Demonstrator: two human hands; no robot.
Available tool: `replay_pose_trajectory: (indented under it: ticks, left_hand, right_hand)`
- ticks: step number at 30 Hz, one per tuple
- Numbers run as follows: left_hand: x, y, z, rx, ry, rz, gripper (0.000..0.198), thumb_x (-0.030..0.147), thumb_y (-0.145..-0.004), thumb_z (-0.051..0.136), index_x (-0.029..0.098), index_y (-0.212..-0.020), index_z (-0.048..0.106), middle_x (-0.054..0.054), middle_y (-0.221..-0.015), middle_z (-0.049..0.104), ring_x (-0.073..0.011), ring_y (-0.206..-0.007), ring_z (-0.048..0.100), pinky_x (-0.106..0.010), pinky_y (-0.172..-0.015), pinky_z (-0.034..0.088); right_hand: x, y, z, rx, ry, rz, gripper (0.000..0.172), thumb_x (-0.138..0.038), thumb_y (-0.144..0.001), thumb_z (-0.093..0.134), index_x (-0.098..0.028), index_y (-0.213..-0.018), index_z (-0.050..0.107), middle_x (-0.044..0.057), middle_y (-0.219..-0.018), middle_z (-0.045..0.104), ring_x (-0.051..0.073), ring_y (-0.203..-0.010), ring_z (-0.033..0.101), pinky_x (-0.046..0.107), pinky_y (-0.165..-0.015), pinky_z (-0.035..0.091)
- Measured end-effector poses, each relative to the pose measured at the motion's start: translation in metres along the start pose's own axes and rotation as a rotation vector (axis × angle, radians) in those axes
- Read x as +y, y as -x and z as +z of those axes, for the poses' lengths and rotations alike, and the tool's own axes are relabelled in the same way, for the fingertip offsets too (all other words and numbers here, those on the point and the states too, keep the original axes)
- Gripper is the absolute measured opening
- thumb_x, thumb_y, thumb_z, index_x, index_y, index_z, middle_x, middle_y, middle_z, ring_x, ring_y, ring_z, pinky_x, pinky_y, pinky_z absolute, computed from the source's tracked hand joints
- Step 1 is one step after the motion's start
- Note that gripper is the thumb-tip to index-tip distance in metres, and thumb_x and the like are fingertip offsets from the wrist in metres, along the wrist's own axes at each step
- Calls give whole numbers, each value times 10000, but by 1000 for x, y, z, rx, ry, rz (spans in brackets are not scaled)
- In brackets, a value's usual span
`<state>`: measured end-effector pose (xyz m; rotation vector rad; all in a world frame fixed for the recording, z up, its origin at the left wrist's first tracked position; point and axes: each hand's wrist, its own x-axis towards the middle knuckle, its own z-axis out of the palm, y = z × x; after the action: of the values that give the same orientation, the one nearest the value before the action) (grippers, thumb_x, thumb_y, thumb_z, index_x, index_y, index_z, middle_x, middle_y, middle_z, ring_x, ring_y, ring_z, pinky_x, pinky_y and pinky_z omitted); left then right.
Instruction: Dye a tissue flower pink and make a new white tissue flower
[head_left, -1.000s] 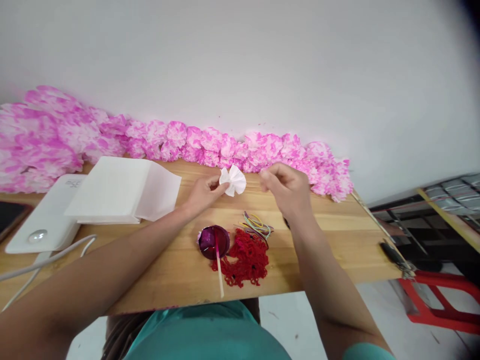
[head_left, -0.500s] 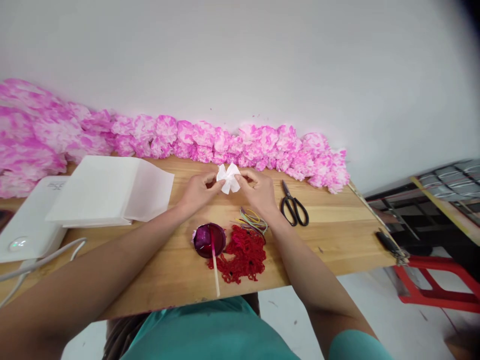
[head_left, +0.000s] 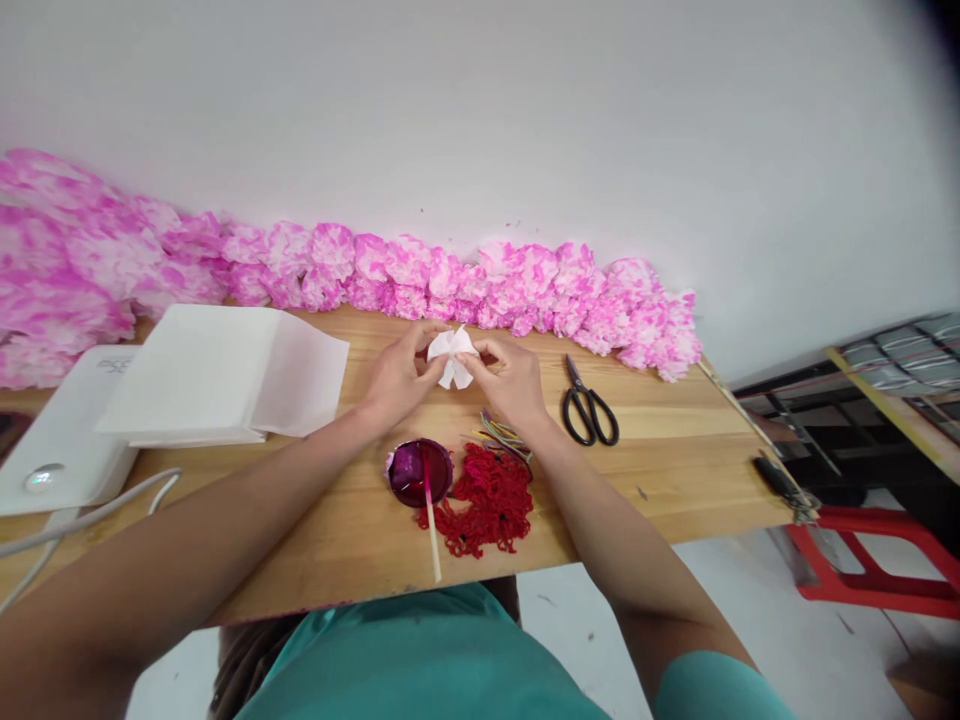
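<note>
A small white paper flower (head_left: 452, 350) with gathered, fanned petals is held above the table between both hands. My left hand (head_left: 405, 372) pinches its left side between thumb and fingers. On the other side, the thumb and fingers of my right hand (head_left: 511, 378) grip its edge. Below the hands sits a dark round bowl (head_left: 418, 472) with purple-red contents, a pale stick (head_left: 433, 540) leaning out over its rim. Beside it lies a heap of red yarn (head_left: 491, 505), and several thin coloured strands (head_left: 501, 435) are under my right wrist.
Black-handled scissors (head_left: 589, 405) lie right of my hands. A stack of white paper sheets (head_left: 195, 370) rests on a white device (head_left: 71, 450) with a cable at left. Pink-and-white paper flowers (head_left: 409, 270) line the wall. A red stool (head_left: 874, 560) stands beyond the table's right end.
The white flower has turned and its petals have shifted shape between my fingers. My left fingers now reach higher behind it, and my right thumb is further in over its front.
</note>
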<state>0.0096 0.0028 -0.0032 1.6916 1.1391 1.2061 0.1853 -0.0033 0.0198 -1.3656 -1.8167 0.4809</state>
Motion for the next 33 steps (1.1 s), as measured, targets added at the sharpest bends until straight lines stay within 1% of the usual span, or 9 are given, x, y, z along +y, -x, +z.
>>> replay_pose_trajectory:
  ticks: [3,5,8,12,17,24,30,33]
  left_hand:
    - [-4,0,0,20,-61,28,331,243,-871,594,208,-1199,612,-50,-1130,719,-170,-867,674,-275,-747,501]
    - [-8,-1,1,42,-89,36,315,235,-868,584,212,-1180,619,-39,-1081,723,-166,-827,666,-274,-728,498]
    - [-13,-1,1,60,-108,40,288,229,-861,580,218,-1146,623,-23,-1002,721,-155,-765,648,-263,-686,489]
    - [-14,-1,1,50,-123,35,226,246,-866,574,215,-1079,642,-15,-926,710,-145,-700,623,-251,-635,467]
    - [-12,-1,2,50,-146,53,187,260,-873,557,201,-1004,678,-19,-863,699,-148,-682,607,-250,-621,445]
    - [-13,0,2,53,-163,91,166,268,-885,548,194,-943,685,1,-767,666,-133,-624,550,-240,-592,398]
    - [-14,-1,2,47,-166,125,147,262,-888,551,189,-893,678,-3,-772,675,-133,-633,553,-241,-594,394]
    - [-13,-2,2,54,-177,138,147,245,-884,545,188,-885,681,-6,-771,681,-139,-645,565,-245,-606,404]
  right_hand:
    - [-1,1,1,5,-45,20,154,-389,-855,695,-237,-860,713,6,-843,750,168,-750,664,305,-721,484]
    - [-1,0,1,3,-59,12,170,-400,-864,681,-236,-891,718,8,-859,756,166,-763,672,300,-738,500]
    - [-1,0,0,16,-26,-38,168,-377,-893,639,-235,-875,727,11,-861,762,168,-782,675,303,-756,502]
    - [1,0,0,45,26,-87,156,-317,-907,611,-238,-846,731,13,-861,767,176,-787,675,314,-749,488]
    - [0,0,1,52,29,-95,137,-314,-893,637,-237,-809,714,7,-842,763,169,-767,674,306,-735,490]
    - [-1,0,1,51,47,-102,148,-318,-889,651,-234,-774,690,6,-816,751,168,-759,666,308,-724,471]
    - [-1,1,1,46,42,-78,210,-381,-870,683,-233,-727,644,-3,-764,718,163,-730,643,309,-710,459]
    - [-2,1,0,39,3,-58,231,-438,-856,693,-232,-766,642,-5,-775,711,158,-726,638,303,-718,474]
